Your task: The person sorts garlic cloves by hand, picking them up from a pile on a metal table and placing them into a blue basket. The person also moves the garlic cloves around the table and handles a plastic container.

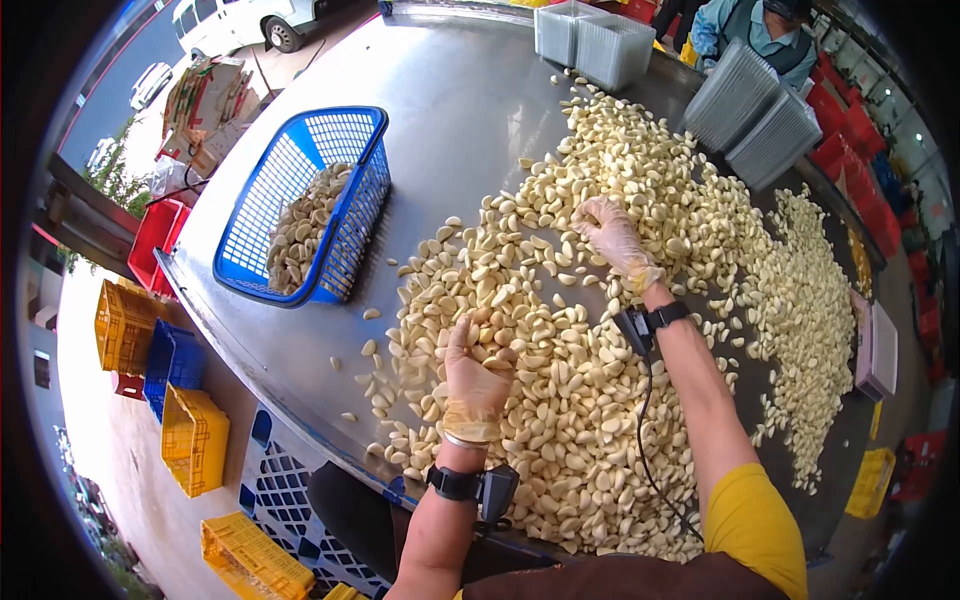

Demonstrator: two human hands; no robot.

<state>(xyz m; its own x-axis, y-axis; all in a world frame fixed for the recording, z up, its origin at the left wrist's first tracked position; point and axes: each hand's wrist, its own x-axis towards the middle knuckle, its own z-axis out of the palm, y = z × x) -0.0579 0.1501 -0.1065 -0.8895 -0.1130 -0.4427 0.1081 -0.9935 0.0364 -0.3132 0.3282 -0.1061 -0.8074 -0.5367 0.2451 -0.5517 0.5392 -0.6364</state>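
Note:
Peeled garlic cloves (580, 400) lie in a broad heap over the metal table. My left hand (474, 385), in a thin clear glove, is cupped at the near left part of the heap with several darker cloves in its curled fingers. Farther off, my right hand (612, 238), gloved too, is over the cloves with its fingers curled together. Whatever is between those fingertips is hidden. A blue plastic basket (340, 255) stands on the table beyond my left hand, partly filled with brownish garlic cloves (308, 225).
Stacked clear plastic trays (612, 55) stand at the far edge, and more trays (770, 135) at the far right. Another person (770, 40) is behind those. A lidded pinkish box (876, 350) sits at the right edge. Yellow crates (195, 440) are on the floor at left.

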